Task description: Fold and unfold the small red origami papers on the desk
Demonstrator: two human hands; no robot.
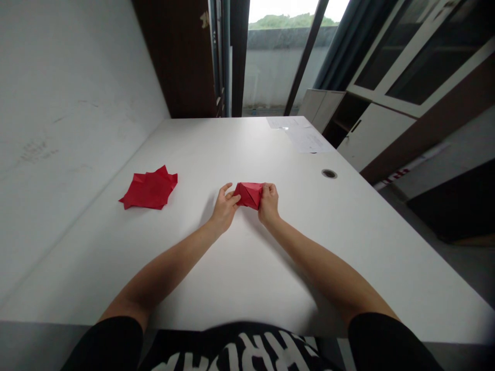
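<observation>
- Two hands are up in front of me, both on one small folded piece of red paper [249, 196], held just above the middle of the worktop [270, 288].
- My left hand [225, 207] is half open, its fingers spread and curving upward, with the thumb and forefinger pressed against the left corner of the paper.
- My right hand [268, 202] is closed around the paper's right end, and its fingers cover that part from view.
- Between my hands, the paper forms a chunky, angular shape with sharp creases across its face.
- Off to my left, a creased sheet of red paper [149, 188] lies flat on the worktop with a jagged outline, well apart from my hands and close to the wall [58, 129].
- Farther ahead, near the far right corner of the worktop, lie white printed papers [305, 135], and a round cable grommet [329, 173] is set into the surface to the right of my hands.
- My forearms reach forward from black sleeves [371, 335], and my black shirt [240, 350] with white lettering shows at the bottom of the view.
- Beyond the worktop stand a white cabinet [371, 134] and a glass door [282, 67].
</observation>
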